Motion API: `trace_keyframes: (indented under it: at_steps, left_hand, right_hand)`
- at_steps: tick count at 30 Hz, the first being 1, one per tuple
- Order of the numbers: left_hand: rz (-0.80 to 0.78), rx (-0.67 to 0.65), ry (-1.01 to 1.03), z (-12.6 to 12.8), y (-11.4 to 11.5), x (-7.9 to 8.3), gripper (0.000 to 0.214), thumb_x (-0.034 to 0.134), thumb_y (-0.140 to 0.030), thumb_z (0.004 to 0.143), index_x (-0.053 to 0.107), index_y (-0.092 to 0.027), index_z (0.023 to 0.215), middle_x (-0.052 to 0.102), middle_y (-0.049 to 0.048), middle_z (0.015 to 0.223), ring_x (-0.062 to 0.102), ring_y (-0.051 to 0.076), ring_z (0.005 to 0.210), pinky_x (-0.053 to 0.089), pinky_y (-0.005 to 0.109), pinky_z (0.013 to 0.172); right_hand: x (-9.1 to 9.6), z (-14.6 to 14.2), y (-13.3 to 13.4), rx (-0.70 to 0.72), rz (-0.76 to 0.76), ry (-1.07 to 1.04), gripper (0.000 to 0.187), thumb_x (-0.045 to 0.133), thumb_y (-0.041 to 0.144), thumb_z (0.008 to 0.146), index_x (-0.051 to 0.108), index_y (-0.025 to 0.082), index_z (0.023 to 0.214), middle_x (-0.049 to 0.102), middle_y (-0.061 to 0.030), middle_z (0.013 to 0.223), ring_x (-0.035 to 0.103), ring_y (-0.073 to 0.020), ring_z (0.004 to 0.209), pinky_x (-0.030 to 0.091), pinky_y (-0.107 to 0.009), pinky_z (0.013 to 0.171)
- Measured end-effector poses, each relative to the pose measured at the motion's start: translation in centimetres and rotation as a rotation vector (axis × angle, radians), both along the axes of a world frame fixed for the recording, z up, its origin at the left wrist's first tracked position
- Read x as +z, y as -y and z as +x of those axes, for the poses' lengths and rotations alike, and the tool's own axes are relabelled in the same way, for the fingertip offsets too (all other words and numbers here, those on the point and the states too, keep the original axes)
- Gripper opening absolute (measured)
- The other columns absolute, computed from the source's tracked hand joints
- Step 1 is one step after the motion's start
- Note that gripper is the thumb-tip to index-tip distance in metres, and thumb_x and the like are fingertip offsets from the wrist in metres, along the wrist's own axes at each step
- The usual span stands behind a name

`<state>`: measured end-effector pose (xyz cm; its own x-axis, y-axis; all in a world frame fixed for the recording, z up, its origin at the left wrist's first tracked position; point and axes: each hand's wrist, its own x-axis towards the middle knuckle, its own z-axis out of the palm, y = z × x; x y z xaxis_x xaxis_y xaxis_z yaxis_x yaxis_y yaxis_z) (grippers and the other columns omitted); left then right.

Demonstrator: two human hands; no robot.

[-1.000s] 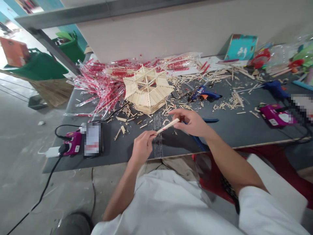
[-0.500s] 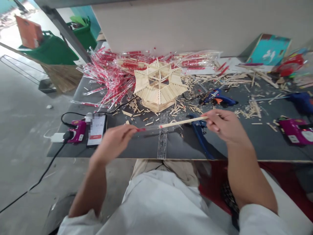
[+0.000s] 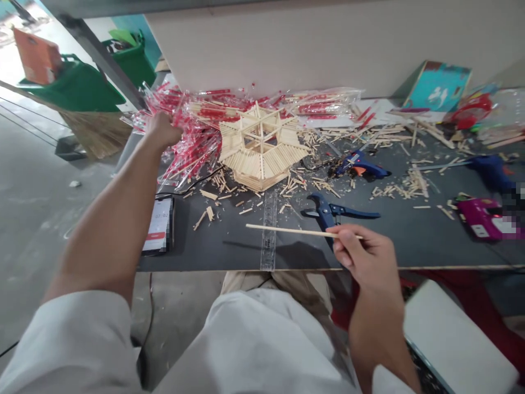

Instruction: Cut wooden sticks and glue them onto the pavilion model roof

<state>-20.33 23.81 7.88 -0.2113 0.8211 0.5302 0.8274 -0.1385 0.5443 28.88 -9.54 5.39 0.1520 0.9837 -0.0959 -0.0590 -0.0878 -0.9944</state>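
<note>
R hand (image 3: 368, 253) pinches wooden stick (image 3: 287, 230) nr one end, over clear ruler (image 3: 268, 253); prob. light, stiff, snappable: grip gently there. L hand (image 3: 161, 131) at plastic wrappers (image 3: 196, 143); can't tell fingers' opening/hold.

hands (image 3: 365, 251) 2 | held stick (image 3: 291, 230) 1 | cutter (image 3: 325, 210) 1 | glue guns (image 3: 371, 168) 2

In my right hand (image 3: 367, 253) I hold a slim, pale, bare wooden stick (image 3: 291, 230), nearly level above the table (image 3: 213, 253), red-and-clear wrappers (image 3: 199, 145) heaped beyond its left end.
</note>
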Motion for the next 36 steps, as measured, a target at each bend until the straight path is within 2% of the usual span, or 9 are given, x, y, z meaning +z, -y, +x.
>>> trace_keyframes:
  at_steps: [4, 6, 9, 13, 17, 22, 28, 32, 36]
  left_hand:
    - [-0.178, 0.097, -0.143, 2.4, 2.4, 1.9, 0.028, 0.089, -0.03, 0.072, 0.071, -0.018, 0.09, 0.072, -0.002, 0.098, 0.069, 0.034, 0.124, 0.049, 0.06, 0.111]
    - [-0.198, 0.027, -0.22, 4.3, 6.6, 3.4, 0.018, 0.084, -0.023, 0.079, 0.076, -0.021, 0.094, 0.07, -0.003, 0.085, 0.076, 0.032, 0.106, 0.054, 0.06, 0.103]
    - [-0.28, -0.29, -0.225, 8.6, 16.1, 4.6, 0.018, 0.078, -0.03, 0.088, 0.079, -0.024, 0.105, 0.075, -0.0011, 0.084, 0.076, 0.022, 0.082, 0.06, 0.05, 0.097]
    - [-0.469, -0.806, -0.343, 14.3, 28.9, 2.7, 0.029, 0.057, -0.034, 0.105, 0.07, -0.024, 0.128, 0.076, 0.0061, 0.122, 0.072, 0.024, 0.115, 0.056, 0.041, 0.102]
    - [-0.531, -0.774, -0.312, 17.0, 35.3, -1.3, 0.027, 0.045, -0.026, 0.109, 0.068, -0.022, 0.123, 0.077, 0.004, 0.098, 0.074, 0.017, 0.081, 0.054, 0.028, 0.072]
    - [-0.509, -0.683, -0.156, 17.6, 36.9, -3.7, 0.028, 0.042, -0.025, 0.11, 0.068, -0.023, 0.119, 0.073, 0.0014, 0.09, 0.069, 0.013, 0.075, 0.049, 0.022, 0.07]
    - [-0.335, -0.558, -0.154, 15.6, 36.4, -5.5, 0.025, 0.051, -0.025, 0.107, 0.072, -0.023, 0.12, 0.078, 0.0041, 0.101, 0.073, 0.014, 0.088, 0.051, 0.022, 0.083]
    - [-0.235, -0.277, -0.172, 13.2, 34.9, -6.9, 0.024, 0.055, -0.029, 0.105, 0.075, -0.02, 0.116, 0.078, 0.0078, 0.104, 0.073, 0.02, 0.097, 0.052, 0.028, 0.09]
    - [-0.078, -0.047, -0.221, 13.0, 33.9, -7.0, 0.041, 0.065, -0.032, 0.099, 0.067, -0.02, 0.138, 0.069, 0.0169, 0.135, 0.062, 0.032, 0.129, 0.043, 0.048, 0.114]
  right_hand:
    - [-1.7, -3.0, 1.0, 0.063, -0.035, 0.059, 0.02, 0.074, 0.045, 0.093, 0.083, 0.026, 0.095, 0.061, 0.0002, 0.066, 0.049, -0.0083, 0.043, 0.035, -0.024, 0.039]
    - [-2.6, -4.2, 1.3, 0.116, -0.034, 0.095, 0.02, 0.072, 0.044, 0.095, 0.082, 0.027, 0.097, 0.064, -0.0006, 0.072, 0.053, -0.0095, 0.046, 0.041, -0.025, 0.041]
    - [-3.2, -5.7, 1.5, 0.189, 0.012, 0.156, 0.019, 0.069, 0.041, 0.096, 0.082, 0.028, 0.098, 0.067, -0.0014, 0.076, 0.057, -0.0114, 0.05, 0.047, -0.027, 0.045]
    - [-2.7, -6.6, 1.5, 0.271, 0.053, 0.175, 0.018, 0.07, 0.041, 0.095, 0.081, 0.027, 0.094, 0.066, 0.0001, 0.069, 0.056, -0.0121, 0.049, 0.048, -0.028, 0.048]
    - [-2.4, -6.7, 1.5, 0.301, -0.028, 0.059, 0.02, 0.075, 0.044, 0.09, 0.08, 0.024, 0.091, 0.062, 0.0014, 0.06, 0.053, -0.012, 0.047, 0.043, -0.026, 0.045]
    - [-2.9, -7.0, 1.3, 0.337, -0.155, -0.092, 0.024, 0.084, 0.043, 0.081, 0.079, 0.02, 0.091, 0.065, 0.0016, 0.059, 0.052, -0.0098, 0.046, 0.041, -0.022, 0.043]
    - [-3.0, -5.6, -0.3, 0.339, -0.069, -0.078, 0.025, 0.084, 0.041, 0.083, 0.075, 0.018, 0.087, 0.072, -0.0004, 0.069, 0.057, -0.0082, 0.048, 0.046, -0.021, 0.044]
    - [-0.9, -2.8, -2.3, 0.182, 0.1, -0.079, 0.026, 0.082, 0.043, 0.087, 0.072, 0.018, 0.088, 0.072, 0.0001, 0.07, 0.057, -0.0074, 0.048, 0.046, -0.021, 0.043]
    - [2.8, -0.4, -5.3, 0.078, 0.309, -0.098, 0.03, 0.084, 0.047, 0.085, 0.07, 0.021, 0.082, 0.065, 0.004, 0.066, 0.05, -0.0043, 0.046, 0.038, -0.018, 0.04]
